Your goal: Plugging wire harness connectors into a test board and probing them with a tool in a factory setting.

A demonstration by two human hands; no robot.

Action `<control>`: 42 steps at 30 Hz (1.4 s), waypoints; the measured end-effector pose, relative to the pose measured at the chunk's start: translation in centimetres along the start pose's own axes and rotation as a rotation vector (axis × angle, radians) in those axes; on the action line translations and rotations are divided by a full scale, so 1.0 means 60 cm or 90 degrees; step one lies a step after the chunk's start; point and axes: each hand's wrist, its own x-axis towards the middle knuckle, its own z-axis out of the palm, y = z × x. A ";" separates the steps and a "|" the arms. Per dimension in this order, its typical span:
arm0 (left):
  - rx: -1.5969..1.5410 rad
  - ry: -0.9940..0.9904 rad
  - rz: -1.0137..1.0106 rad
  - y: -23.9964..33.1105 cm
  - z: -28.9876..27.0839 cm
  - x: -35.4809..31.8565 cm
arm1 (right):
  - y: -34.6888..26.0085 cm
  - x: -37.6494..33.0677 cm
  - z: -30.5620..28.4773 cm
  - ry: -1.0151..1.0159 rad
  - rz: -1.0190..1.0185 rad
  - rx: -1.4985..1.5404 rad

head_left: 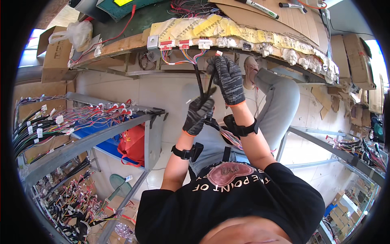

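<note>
A wire harness (pixel 198 79) with black sleeving hangs from the bench edge. Its coloured wires fan out to two red-and-white connectors (pixel 185 44) and a white connector (pixel 204 43) seated along that edge. Lower down, my left hand (pixel 199 114), in a grey-black knit glove, is closed round the black sleeving. Up and to the right, my right hand (pixel 227 78), gloved alike, pinches a second black branch of the harness near its upper end. A small white connector with a red mark (pixel 219 53) shows just above the right fingertips. The bundle's lower part runs behind my left hand.
Yellow tape (pixel 219 26) covers the bench's front strip, with more white connectors fixed along it. Cardboard (pixel 280 32) and marker pens (pixel 260 8) lie on top. Metal racks (pixel 89 142) loaded with wire harnesses (pixel 77 122) stand left and right. A red bag (pixel 133 144) sits at left.
</note>
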 end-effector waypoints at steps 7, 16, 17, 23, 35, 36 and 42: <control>0.222 -0.072 -0.040 0.033 0.016 0.018 | 0.018 0.021 -0.010 -0.003 -0.180 -0.029; 0.179 -0.134 -0.058 0.037 0.021 0.029 | 0.011 0.039 -0.027 -0.011 -0.052 -0.006; 0.179 -0.138 -0.058 0.038 0.023 0.035 | 0.006 0.045 -0.037 -0.007 -0.054 -0.007; 0.025 -0.085 -0.090 0.040 0.018 0.023 | -0.049 -0.022 -0.147 -0.356 0.236 -0.788; -0.085 -0.173 -0.067 0.001 0.008 0.046 | -0.007 -0.012 -0.103 0.057 0.023 0.079; -0.101 -0.202 -0.059 0.000 0.006 0.048 | -0.013 -0.012 -0.100 0.066 0.025 0.080; -0.040 -0.156 -0.002 -0.011 0.015 0.054 | -0.021 0.003 -0.103 0.146 0.012 -0.010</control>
